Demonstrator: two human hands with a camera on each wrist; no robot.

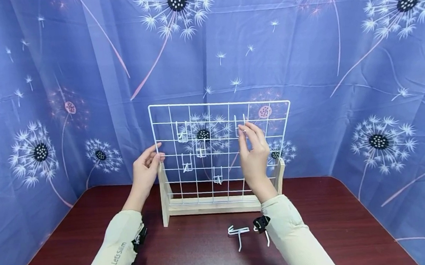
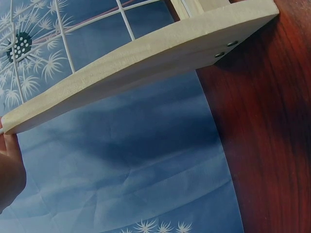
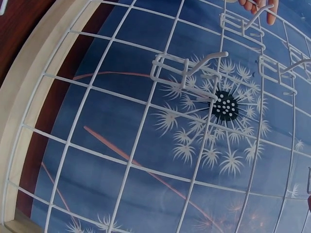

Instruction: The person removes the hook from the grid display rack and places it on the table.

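A white wire grid panel [image 1: 222, 153] stands upright in a pale wooden stand [image 1: 216, 207] on the table. My left hand [image 1: 144, 169] grips the panel's left edge wire, just above the wooden side post [image 2: 146, 58]. High on the panel's right half, my right hand [image 1: 254, 154] pinches a white wire hook [image 1: 236, 121] against the grid; its fingers hide most of the hook. Several similar hooks hang further left, among them an upper one [image 1: 182, 137] and the lowest one [image 1: 218, 179], which the right wrist view shows with its prong [image 3: 209, 57] sticking out.
Two loose white hooks lie on the dark red table [image 1: 200, 249] in front of the stand: one in full view [image 1: 239, 231], another [image 1: 267, 239] partly behind the right wrist strap [image 1: 261, 223]. A blue dandelion-print curtain [image 1: 114, 73] surrounds the table at the back and sides.
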